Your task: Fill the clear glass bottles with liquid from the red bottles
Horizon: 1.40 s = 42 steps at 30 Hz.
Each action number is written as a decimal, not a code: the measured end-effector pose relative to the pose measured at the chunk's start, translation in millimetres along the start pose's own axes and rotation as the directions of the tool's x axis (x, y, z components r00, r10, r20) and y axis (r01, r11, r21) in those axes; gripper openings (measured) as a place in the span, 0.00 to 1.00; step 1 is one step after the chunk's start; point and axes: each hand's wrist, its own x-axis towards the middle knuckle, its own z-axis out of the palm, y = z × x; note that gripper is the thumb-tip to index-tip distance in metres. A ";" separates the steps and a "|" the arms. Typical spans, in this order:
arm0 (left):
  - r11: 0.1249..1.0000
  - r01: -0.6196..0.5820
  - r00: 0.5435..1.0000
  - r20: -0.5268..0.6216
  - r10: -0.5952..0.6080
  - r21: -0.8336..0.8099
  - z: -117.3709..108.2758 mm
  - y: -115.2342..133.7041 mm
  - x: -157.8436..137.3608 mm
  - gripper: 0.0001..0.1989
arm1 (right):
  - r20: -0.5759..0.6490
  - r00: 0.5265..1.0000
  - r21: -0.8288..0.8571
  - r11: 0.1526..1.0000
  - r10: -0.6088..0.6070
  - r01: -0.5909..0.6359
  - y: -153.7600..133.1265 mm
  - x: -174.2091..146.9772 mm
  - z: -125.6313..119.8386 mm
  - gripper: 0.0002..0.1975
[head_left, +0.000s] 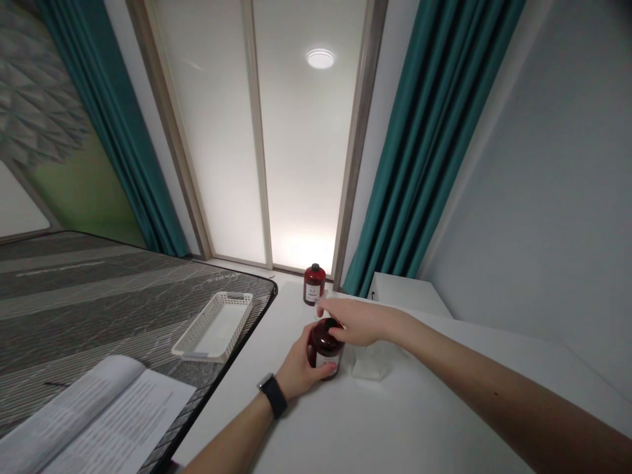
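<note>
My left hand (303,362), below a black wristwatch, is wrapped around a dark red-brown bottle (326,339) with a white label. The bottle stands on a white tabletop. From the right, my right hand (355,318) reaches over its top, thumb and fingers at the black cap (330,324). Part of the cap is hidden by these fingers. Just behind stands a second bottle (315,285) of the same kind, red-brown with a white label and a black cap. Beside the held bottle, to the right, lies a pale, translucent crumpled piece (370,365), its kind unclear.
Left of the tabletop (395,421) is a grey patterned bed mat (123,276) with a dark edge. On it lie a white plastic basket (178,352) and an open book (113,421). A white cabinet (409,293), green curtains (434,145) and frosted sliding doors (306,164) stand beyond.
</note>
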 end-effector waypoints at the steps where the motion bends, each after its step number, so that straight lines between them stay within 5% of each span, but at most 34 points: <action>1: 1.000 -0.002 1.000 -0.003 0.002 0.002 0.2 -0.6 -0.3 0.38 | -0.011 1.000 0.006 1.000 0.014 -0.014 0.6 0.0 -1.6 0.14; 10: 1.000 0.031 0.999 -0.007 -0.031 -0.004 1.2 0.9 -0.3 0.39 | -0.072 0.997 -0.035 0.999 0.033 -0.036 4.0 4.1 2.6 0.04; 14: 1.000 0.025 1.000 0.010 -0.025 -0.016 1.2 0.4 0.1 0.40 | -0.041 0.998 0.009 0.999 -0.046 0.047 3.2 1.4 0.1 0.15; 18: 1.000 0.024 1.000 0.006 -0.024 -0.020 1.7 -0.3 0.8 0.39 | -0.121 0.991 -0.012 0.998 0.053 -0.055 5.4 3.7 7.5 0.06; 21: 0.999 0.030 1.000 0.004 -0.030 -0.024 1.8 0.0 1.1 0.39 | -0.128 0.988 -0.018 0.996 0.083 -0.086 7.6 4.6 14.3 0.09; 28: 1.000 0.025 1.000 0.011 -0.025 -0.002 0.9 1.4 1.1 0.37 | -0.066 0.991 0.031 0.992 -0.116 0.118 6.7 -5.9 7.3 0.13; 33: 0.998 0.017 1.000 0.014 -0.016 -0.059 1.7 0.8 1.2 0.39 | -0.148 0.988 0.027 0.999 0.037 -0.033 3.9 -4.7 7.7 0.10; 38: 0.999 0.019 1.000 0.016 -0.018 -0.030 1.0 0.8 1.4 0.36 | -0.062 0.991 0.072 0.990 -0.116 0.120 2.3 -7.2 5.0 0.11; 42: 0.999 0.017 1.000 0.022 -0.016 -0.043 1.4 -0.3 1.5 0.39 | -0.150 0.989 0.063 0.998 -0.013 0.023 2.0 -6.0 7.6 0.11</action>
